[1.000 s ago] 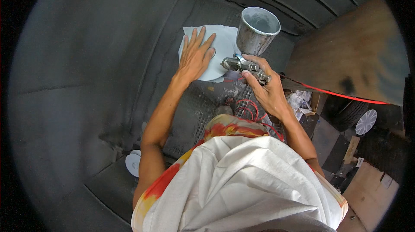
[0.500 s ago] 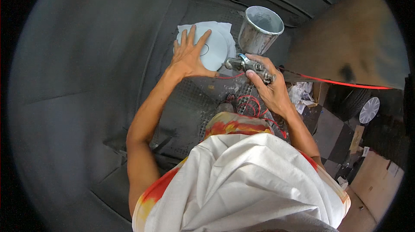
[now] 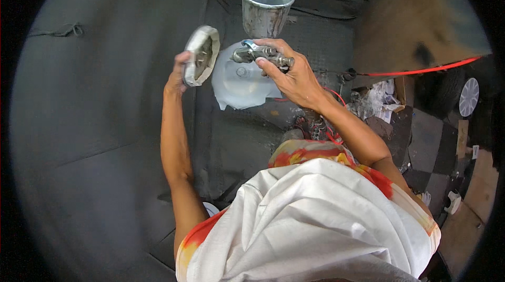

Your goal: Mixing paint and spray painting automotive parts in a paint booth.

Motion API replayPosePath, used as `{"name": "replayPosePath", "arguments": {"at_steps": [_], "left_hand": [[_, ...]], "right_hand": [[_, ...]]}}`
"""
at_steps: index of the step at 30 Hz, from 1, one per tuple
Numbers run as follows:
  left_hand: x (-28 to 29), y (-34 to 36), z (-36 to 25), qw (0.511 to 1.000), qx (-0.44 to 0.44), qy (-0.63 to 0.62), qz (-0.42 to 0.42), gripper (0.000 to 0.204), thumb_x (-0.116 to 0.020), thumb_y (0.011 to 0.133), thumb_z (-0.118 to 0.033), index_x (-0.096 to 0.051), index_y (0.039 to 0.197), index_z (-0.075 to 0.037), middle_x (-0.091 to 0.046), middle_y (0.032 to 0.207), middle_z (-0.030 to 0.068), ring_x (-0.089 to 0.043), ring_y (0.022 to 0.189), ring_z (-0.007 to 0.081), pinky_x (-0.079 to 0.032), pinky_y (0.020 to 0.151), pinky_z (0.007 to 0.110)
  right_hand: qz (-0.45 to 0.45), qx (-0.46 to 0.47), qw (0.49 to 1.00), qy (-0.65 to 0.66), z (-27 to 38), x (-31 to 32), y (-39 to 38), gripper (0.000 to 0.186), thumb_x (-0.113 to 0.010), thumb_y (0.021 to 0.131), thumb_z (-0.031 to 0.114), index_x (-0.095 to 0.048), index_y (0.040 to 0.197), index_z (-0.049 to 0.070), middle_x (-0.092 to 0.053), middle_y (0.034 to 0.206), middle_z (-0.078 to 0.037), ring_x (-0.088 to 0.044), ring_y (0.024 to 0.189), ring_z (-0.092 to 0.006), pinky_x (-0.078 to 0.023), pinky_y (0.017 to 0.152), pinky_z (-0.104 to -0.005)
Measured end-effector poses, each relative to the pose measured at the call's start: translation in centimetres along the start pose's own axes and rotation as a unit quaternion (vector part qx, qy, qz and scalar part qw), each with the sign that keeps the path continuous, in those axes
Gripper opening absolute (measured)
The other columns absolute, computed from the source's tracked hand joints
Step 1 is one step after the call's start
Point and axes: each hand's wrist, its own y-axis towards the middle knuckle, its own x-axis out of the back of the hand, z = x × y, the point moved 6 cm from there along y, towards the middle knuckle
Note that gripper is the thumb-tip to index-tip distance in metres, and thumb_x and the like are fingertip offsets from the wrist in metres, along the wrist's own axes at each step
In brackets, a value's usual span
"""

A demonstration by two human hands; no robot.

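Observation:
My left hand grips the edge of a round, pale-rimmed cap, held up on edge so its hollow underside faces right. Small prongs show inside the cap, though motion blurs it a little. In my right hand is a spray gun, its nozzle pointing left toward the cap. The gun's metal paint cup stands above it, open at the top and streaked with grey. Below the gun lies a whitish sheet with a faint round mark; what supports it is hidden.
A dark wall rises on my left. To the right hangs a brown panel, with a red hose crossing below it. Crumpled plastic, a silver wheel cover and cardboard lie on the right.
My left hand was spread over the disc on the sheet; now it has lifted it off, left, and tipped it on edge. The spray gun has moved left and farther away in view.

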Motion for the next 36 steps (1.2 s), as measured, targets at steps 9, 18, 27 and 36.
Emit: {"name": "replayPosePath", "arguments": {"at_steps": [9, 18, 27, 36], "left_hand": [[-2.1, -2.7, -2.0, 0.912, -0.181, -0.364, -0.062, 0.093, -0.058, 0.073, -0.071, -0.042, 0.142, -0.010, -0.048, 0.138, 0.0170, -0.050, 0.124, 0.0357, -0.045, 0.102, 0.054], [-7.3, -3.3, -0.7, 0.913, -0.171, -0.369, -0.013, 0.086, -0.056, 0.077, -0.070, -0.046, 0.139, -0.010, -0.051, 0.136, 0.0168, -0.054, 0.121, 0.0328, -0.050, 0.099, 0.049], [-6.4, -3.9, 0.2, 0.981, -0.112, -0.157, 0.008, 0.094, -0.062, 0.073, -0.063, -0.038, 0.144, -0.006, -0.047, 0.139, 0.0178, -0.052, 0.125, 0.0287, -0.048, 0.102, 0.041], [-11.0, -2.0, 2.8, 0.763, -0.151, 0.622, -0.094, 0.125, -0.081, 0.046, -0.066, -0.033, 0.150, -0.016, -0.016, 0.155, 0.0295, -0.016, 0.143, 0.0472, -0.021, 0.112, 0.061]], "right_hand": [[0.091, -0.004, 0.994, -0.055, 2.5, -1.9, 1.8, 0.036, -0.061, 0.094, 0.021, -0.055, 0.126, 0.006, -0.066, 0.106, -0.019, -0.067, 0.092, -0.0278, -0.051, 0.080, -0.0373], [0.062, 0.102, 0.992, -0.036, 5.6, -2.3, 4.1, 0.035, -0.062, 0.094, 0.021, -0.056, 0.124, 0.003, -0.067, 0.107, -0.021, -0.068, 0.095, -0.0267, -0.052, 0.082, -0.0374], [0.048, -0.017, 0.992, -0.112, 2.4, 2.8, -0.5, 0.034, -0.063, 0.094, 0.018, -0.056, 0.125, 0.005, -0.066, 0.092, -0.012, -0.062, 0.076, -0.0137, -0.051, 0.071, -0.0302], [0.034, -0.085, 0.992, -0.087, 2.2, 5.1, -6.0, 0.036, -0.063, 0.093, 0.014, -0.055, 0.127, 0.005, -0.064, 0.086, -0.005, -0.055, 0.073, -0.0085, -0.047, 0.067, -0.0268]]}}
